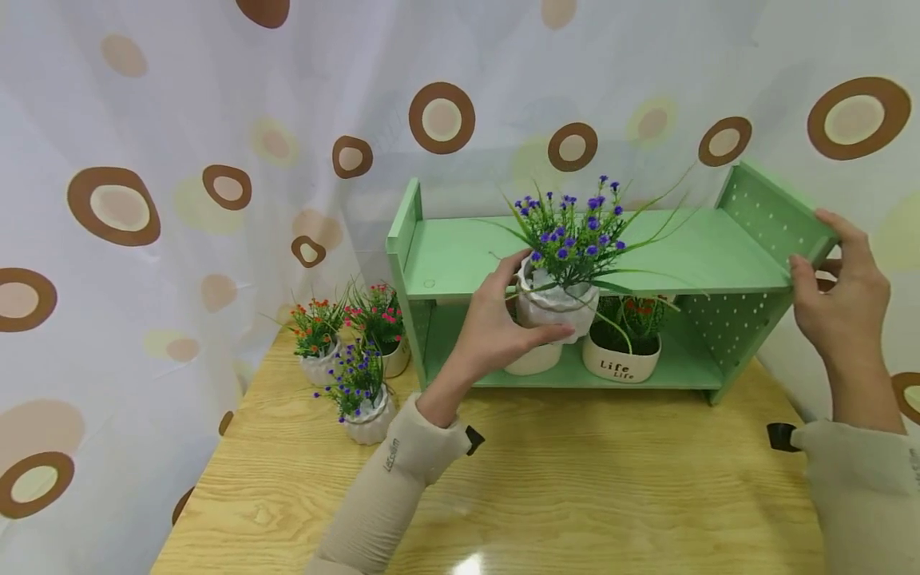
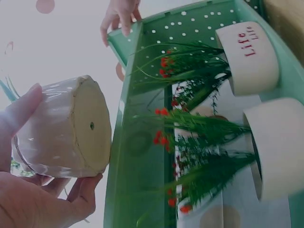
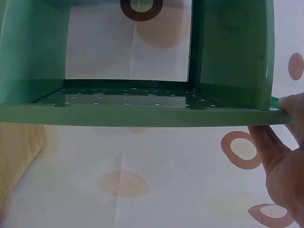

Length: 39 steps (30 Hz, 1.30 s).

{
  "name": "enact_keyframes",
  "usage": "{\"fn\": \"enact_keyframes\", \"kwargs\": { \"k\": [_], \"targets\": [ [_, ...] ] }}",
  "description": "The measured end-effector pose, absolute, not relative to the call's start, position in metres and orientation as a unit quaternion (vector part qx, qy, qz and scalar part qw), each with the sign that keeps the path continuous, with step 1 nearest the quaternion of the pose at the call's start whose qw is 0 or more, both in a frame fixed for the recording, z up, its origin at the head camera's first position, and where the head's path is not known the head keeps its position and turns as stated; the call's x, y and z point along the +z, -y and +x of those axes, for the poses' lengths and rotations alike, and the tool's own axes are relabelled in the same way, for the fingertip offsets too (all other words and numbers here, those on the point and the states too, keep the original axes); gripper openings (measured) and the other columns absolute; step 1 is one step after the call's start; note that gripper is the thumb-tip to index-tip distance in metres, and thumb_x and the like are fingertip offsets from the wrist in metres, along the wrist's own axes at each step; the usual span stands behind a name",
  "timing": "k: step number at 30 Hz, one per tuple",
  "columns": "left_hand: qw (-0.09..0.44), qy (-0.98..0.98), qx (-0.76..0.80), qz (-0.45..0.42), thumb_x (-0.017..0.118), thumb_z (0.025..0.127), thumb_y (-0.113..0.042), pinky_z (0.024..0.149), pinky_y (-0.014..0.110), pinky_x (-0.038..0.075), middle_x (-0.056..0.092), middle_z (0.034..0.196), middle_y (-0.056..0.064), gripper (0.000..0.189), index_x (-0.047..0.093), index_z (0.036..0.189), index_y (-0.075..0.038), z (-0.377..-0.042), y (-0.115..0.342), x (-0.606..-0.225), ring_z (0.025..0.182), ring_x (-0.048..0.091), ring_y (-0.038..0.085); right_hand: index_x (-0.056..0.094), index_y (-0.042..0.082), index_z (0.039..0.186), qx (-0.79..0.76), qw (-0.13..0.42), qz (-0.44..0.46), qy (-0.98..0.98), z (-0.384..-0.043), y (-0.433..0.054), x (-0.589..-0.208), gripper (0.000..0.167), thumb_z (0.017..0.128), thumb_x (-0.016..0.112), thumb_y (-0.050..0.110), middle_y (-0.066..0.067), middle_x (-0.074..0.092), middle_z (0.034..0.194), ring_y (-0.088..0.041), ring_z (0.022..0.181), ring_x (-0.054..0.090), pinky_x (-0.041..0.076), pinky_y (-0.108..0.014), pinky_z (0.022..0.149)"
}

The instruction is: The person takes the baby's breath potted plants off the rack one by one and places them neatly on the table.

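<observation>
My left hand (image 1: 496,327) grips a white scalloped flowerpot (image 1: 557,307) with purple flowers (image 1: 575,228), held in front of the green shelf's (image 1: 460,247) upper board. In the left wrist view the pot's underside, with a small drain hole, faces the camera, and fingers wrap around its wall. At the right end, my right hand (image 1: 844,287) holds the top front corner of the perforated side panel (image 1: 776,208), thumb on one face and fingers on the other. On the lower level stand two white pots with red flowers, one a "Life" pot (image 1: 621,359); the held pot partly hides the other (image 1: 535,359).
Left of the shelf, on the wooden table (image 1: 575,479), stand an orange-flowered pot (image 1: 319,363), a pink-flowered pot (image 1: 395,359) and a purple-flowered pot (image 1: 370,419). A white curtain (image 1: 287,104) with brown ring patterns hangs behind.
</observation>
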<state>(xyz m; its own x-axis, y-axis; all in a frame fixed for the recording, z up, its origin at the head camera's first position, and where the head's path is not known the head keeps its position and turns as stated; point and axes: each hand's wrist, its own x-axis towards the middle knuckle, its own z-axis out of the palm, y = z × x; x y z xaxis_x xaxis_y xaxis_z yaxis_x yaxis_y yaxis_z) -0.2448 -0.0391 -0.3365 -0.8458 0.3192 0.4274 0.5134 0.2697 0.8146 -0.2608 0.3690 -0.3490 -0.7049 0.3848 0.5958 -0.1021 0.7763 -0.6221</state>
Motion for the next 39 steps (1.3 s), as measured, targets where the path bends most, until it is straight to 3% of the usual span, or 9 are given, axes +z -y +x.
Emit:
{"fn": "enact_keyframes", "kwargs": {
  "k": [9,15,22,30,36,39],
  "targets": [
    [0.122,0.808,-0.521,-0.245,0.095,0.075,-0.029,0.104,0.043,0.055,0.054,0.146,0.004,0.102,0.039,0.159,-0.019,-0.214,0.077,-0.35,0.129,0.057,0.021,0.037,0.047,0.157,0.326,0.384,-0.07,0.861,-0.262,-0.369,-0.35,0.058,0.105,0.053,0.025,-0.011,0.055,0.149,0.023,0.1,0.04,0.038,-0.001,0.085],
    [0.136,0.815,-0.516,-0.225,0.098,0.071,-0.027,0.099,0.051,0.056,0.06,0.137,0.005,0.096,0.046,0.152,-0.017,-0.197,0.104,-0.36,0.117,0.064,0.025,0.038,0.046,0.157,0.326,0.387,-0.061,0.86,-0.264,-0.37,-0.349,0.059,0.105,0.053,0.024,-0.01,0.055,0.15,0.024,0.1,0.041,0.038,0.0,0.085],
    [0.149,0.83,-0.505,-0.187,0.1,0.067,-0.025,0.096,0.048,0.056,0.061,0.134,0.005,0.094,0.051,0.146,-0.014,-0.181,0.128,-0.373,0.113,0.066,0.025,0.035,0.05,0.157,0.323,0.38,-0.074,0.864,-0.262,-0.37,-0.35,0.059,0.106,0.052,0.026,-0.007,0.054,0.153,0.018,0.108,0.045,0.039,-0.002,0.091],
    [0.162,0.833,-0.508,-0.146,0.1,0.067,-0.023,0.099,0.053,0.053,0.062,0.138,0.007,0.101,0.047,0.152,-0.013,-0.165,0.149,-0.392,0.11,0.061,0.028,0.037,0.048,0.156,0.331,0.388,-0.067,0.857,-0.262,-0.37,-0.354,0.059,0.105,0.053,0.024,-0.012,0.056,0.147,0.024,0.095,0.039,0.039,0.001,0.085],
    [0.186,0.844,-0.489,-0.119,0.101,0.065,-0.025,0.091,0.046,0.053,0.063,0.132,0.004,0.099,0.05,0.149,-0.014,-0.154,0.168,-0.409,0.108,0.059,0.023,0.039,0.044,0.156,0.33,0.391,-0.06,0.857,-0.261,-0.371,-0.353,0.058,0.104,0.054,0.023,-0.013,0.056,0.147,0.025,0.094,0.039,0.039,0.002,0.085],
    [0.17,0.847,-0.497,-0.083,0.101,0.065,-0.027,0.095,0.048,0.051,0.062,0.135,0.006,0.102,0.048,0.151,-0.015,-0.15,0.178,-0.412,0.113,0.058,0.026,0.041,0.042,0.156,0.329,0.398,-0.058,0.854,-0.261,-0.372,-0.351,0.057,0.104,0.054,0.022,-0.013,0.057,0.147,0.025,0.093,0.039,0.038,0.002,0.083]
  ]
}}
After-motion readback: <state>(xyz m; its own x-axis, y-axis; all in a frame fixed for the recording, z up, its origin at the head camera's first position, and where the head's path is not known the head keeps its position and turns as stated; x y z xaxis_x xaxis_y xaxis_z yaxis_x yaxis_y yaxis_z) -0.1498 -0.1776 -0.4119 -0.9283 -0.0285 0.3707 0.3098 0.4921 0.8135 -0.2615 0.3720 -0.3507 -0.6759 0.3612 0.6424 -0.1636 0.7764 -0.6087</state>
